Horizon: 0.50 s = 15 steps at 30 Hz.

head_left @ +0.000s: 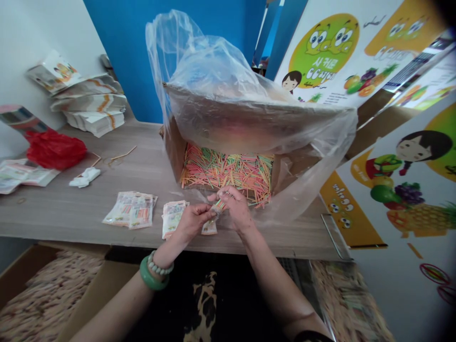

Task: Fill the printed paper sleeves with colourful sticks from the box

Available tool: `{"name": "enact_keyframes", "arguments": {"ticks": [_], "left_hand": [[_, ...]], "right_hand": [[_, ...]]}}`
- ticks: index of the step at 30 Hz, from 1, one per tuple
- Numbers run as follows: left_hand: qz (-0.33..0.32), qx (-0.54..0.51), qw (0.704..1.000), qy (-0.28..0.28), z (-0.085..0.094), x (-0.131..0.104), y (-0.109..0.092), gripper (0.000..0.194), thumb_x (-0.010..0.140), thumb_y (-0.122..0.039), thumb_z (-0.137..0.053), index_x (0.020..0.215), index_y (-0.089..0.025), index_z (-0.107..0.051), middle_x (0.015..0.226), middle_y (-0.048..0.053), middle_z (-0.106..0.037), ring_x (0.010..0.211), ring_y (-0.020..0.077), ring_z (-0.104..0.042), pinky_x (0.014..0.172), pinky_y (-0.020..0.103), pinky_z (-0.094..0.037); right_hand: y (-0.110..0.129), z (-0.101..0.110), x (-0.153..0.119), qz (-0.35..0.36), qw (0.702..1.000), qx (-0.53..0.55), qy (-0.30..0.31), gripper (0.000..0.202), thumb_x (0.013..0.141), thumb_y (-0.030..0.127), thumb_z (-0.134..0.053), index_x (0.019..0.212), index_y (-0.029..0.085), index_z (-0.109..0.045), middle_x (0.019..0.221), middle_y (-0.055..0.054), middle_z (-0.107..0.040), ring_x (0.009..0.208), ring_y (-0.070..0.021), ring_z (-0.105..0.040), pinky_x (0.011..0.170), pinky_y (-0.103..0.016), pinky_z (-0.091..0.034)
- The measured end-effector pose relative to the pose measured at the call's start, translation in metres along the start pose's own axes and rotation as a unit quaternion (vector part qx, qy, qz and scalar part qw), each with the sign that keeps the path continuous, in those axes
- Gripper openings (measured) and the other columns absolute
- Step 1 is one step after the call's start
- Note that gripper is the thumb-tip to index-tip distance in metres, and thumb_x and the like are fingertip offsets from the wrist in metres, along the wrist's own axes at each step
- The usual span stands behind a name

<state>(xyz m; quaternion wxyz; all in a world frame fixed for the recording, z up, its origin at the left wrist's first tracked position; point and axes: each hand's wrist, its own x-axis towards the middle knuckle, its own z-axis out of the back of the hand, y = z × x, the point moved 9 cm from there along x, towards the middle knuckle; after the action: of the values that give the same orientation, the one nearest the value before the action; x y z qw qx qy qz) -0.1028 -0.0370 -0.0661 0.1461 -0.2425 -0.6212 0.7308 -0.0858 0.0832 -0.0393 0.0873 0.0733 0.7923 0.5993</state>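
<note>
My left hand (192, 221), with a green bangle and a beaded bracelet at the wrist, pinches a small clear packet (215, 209) at the table's front. The closed fingers of my right hand (236, 209) hold thin coloured sticks at the packet's upper end; their tips are partly hidden. Just beyond both hands, a cardboard box (175, 142) lined with a clear plastic bag (203, 61) contains many loose pink, green, yellow and orange sticks (228, 171). Printed packets (173, 216) lie beside my left hand, and another packet (209, 227) lies beneath my hands.
More packets holding sticks (137, 210) lie left on the table (89, 204). Farther left are a red plastic bag (55, 149), crumpled white tissue (84, 177) and stacked flat cartons (94, 107). Printed cartons (402, 190) stand at right. An open box (46, 294) sits below, left.
</note>
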Motion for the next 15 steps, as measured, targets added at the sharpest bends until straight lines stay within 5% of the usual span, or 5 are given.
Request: {"name": "enact_keyframes", "arguments": {"ticks": [6,12,15], "left_hand": [[-0.030,0.022,0.999,0.012,-0.009,0.008,-0.001,0.032,0.075,-0.046,-0.064,0.063,-0.016,-0.063,0.057,-0.003,-0.048,0.059,0.0127,-0.041,0.058,0.025,-0.032],[-0.122,0.157,0.976,-0.087,-0.006,0.012,-0.020,0.026,0.088,-0.036,-0.056,0.081,-0.019,-0.074,0.072,0.005,-0.068,0.068,0.0194,-0.056,0.068,0.029,-0.038],[-0.127,0.118,0.981,-0.088,-0.011,0.020,-0.020,0.027,0.087,-0.037,-0.058,0.078,-0.018,-0.075,0.073,0.006,-0.069,0.073,0.0209,-0.059,0.073,0.030,-0.041]], "right_hand": [[0.002,-0.001,0.003,0.020,0.998,-0.020,0.048,0.014,0.084,0.034,-0.061,0.076,0.023,-0.064,0.088,-0.002,-0.077,0.086,-0.0189,-0.068,0.082,-0.033,-0.049],[0.008,0.009,0.011,0.061,0.996,-0.061,0.029,0.015,0.085,0.032,-0.059,0.082,0.025,-0.072,0.100,-0.003,-0.078,0.098,-0.0199,-0.067,0.095,-0.037,-0.046],[0.013,0.015,0.015,0.073,0.996,-0.046,0.025,0.014,0.082,0.033,-0.061,0.081,0.025,-0.073,0.094,-0.003,-0.078,0.098,-0.0207,-0.068,0.099,-0.039,-0.045]]}}
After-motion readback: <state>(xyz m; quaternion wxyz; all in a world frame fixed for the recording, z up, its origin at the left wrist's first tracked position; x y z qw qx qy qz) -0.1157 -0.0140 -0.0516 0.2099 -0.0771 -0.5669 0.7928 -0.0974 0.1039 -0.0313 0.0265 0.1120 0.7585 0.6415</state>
